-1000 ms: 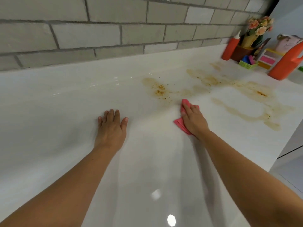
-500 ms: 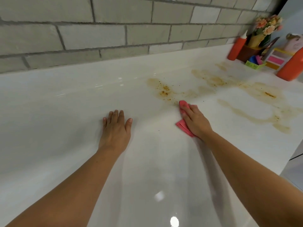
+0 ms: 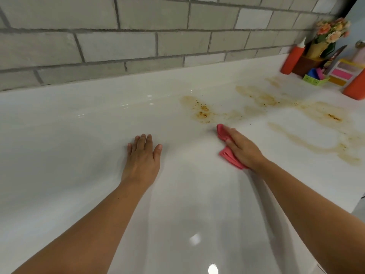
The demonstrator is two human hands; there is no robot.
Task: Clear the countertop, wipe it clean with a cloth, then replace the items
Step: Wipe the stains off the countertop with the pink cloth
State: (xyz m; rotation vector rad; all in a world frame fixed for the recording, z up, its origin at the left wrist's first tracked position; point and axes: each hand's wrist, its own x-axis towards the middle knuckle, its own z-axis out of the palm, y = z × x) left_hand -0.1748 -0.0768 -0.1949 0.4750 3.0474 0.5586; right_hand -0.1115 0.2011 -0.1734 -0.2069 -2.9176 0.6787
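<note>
A glossy white countertop [image 3: 79, 155] fills the view. My right hand [image 3: 244, 148] presses flat on a folded pink cloth [image 3: 223, 134], whose ends stick out beyond my fingertips and by my wrist. Just beyond the cloth lies a brown stain with dark specks [image 3: 201, 111]. More brown smears [image 3: 316, 113] spread to the right. My left hand [image 3: 143, 157] rests palm down on the countertop, fingers straight, holding nothing.
A grey brick wall [image 3: 138, 40] backs the counter. At the far right corner stand two orange bottles [image 3: 291, 60] [image 3: 355, 88], a flower pot [image 3: 324, 42], a green box [image 3: 314, 80] and a colourful striped item [image 3: 343, 73]. The counter's right edge [image 3: 353, 206] drops off.
My right hand has slid the pink cloth slightly along the counter near the stain. The view has shifted a little. My left hand stays flat in place.
</note>
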